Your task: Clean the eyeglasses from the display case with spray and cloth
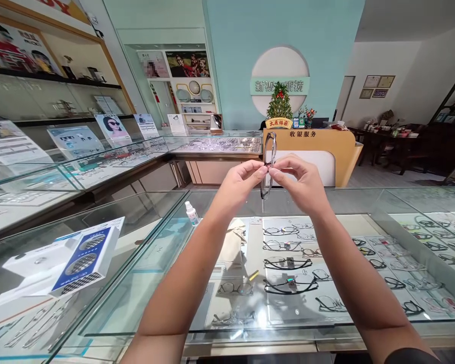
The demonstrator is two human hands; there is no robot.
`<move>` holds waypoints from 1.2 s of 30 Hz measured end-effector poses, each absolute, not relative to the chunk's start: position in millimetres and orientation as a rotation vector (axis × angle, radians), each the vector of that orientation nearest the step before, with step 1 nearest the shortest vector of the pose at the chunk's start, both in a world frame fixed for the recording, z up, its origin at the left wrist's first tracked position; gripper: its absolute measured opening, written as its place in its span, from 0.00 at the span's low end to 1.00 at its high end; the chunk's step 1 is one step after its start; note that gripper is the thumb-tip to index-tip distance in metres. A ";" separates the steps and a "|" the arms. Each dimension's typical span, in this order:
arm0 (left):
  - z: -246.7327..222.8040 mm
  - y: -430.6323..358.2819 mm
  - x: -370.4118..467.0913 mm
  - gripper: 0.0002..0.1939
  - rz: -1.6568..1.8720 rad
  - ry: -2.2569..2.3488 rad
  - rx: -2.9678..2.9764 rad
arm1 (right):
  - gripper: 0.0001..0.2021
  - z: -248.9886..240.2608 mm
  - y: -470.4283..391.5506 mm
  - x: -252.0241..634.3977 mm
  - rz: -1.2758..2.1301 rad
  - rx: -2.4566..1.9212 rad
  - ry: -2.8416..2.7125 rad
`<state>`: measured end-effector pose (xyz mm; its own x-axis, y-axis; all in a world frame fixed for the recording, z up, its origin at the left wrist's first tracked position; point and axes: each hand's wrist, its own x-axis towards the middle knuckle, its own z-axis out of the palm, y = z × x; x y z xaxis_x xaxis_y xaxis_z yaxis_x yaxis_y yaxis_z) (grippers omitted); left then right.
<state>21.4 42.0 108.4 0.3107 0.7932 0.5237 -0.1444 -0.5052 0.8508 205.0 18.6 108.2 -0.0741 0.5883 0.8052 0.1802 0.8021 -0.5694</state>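
A pair of glasses [272, 144] with dark frames is held up on end above the glass display counter [167, 237]. My left hand [242, 184] pinches it near the middle from the left side. From the right, my right hand [299, 182] grips it at the same spot, with thumb and fingers pressed together. The fingertips of both hands nearly meet at the bridge. Below, rows of glasses [288, 263] lie in the counter. A small white bottle [191, 213] and a beige cloth [233, 242] are by my left forearm.
At the left, a blue and white box [87, 258] rests on the glass. Further display counters [220, 145] run along the left and back. A yellow cashier desk [345, 146] with a plant [279, 103] on it stands beyond my hands.
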 end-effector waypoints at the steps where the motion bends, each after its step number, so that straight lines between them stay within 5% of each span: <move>1: 109.4 42.7 19.5 0.18 1.323 0.590 1.695 | 0.09 108.0 19.5 205.6 0.391 -0.613 -1.642; 36: 115.1 44.5 9.6 0.17 1.252 0.627 1.802 | 0.12 114.6 16.2 218.2 0.274 -0.700 -1.852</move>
<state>9.6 44.5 115.1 0.3777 0.7740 0.5082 -0.0570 -0.5284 0.8471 218.2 16.2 114.6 -0.2417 0.5839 0.7750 0.3345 0.7999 -0.4983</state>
